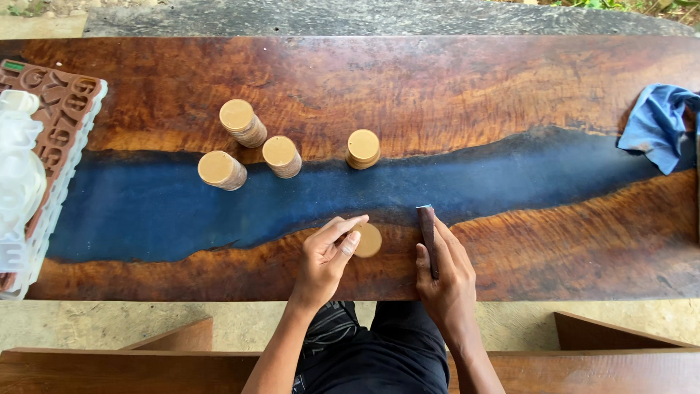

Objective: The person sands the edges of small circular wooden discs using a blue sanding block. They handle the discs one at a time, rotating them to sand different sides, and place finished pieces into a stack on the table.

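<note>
Head view, looking down on a long wooden surface [510, 87] with a blue band running across its middle. Lower centre: the left hand [327, 257] holds a single wooden disc [368, 240] flat on the surface, its fingers [343, 228] pinching the disc's left edge. Just right of it, the right hand [446, 271] grips a folded dark sanding strip [428, 233] between thumb and fingers, the strip standing on edge and apart from the disc. Upper centre: four stacks of discs [242, 122] stand along the band's upper margin, three grouped at left and one nearer the middle. Far left: a brown mould [55, 102] with raised characters beside a clear mould [18, 160]. Upper right: a blue cloth [656, 125].
</note>
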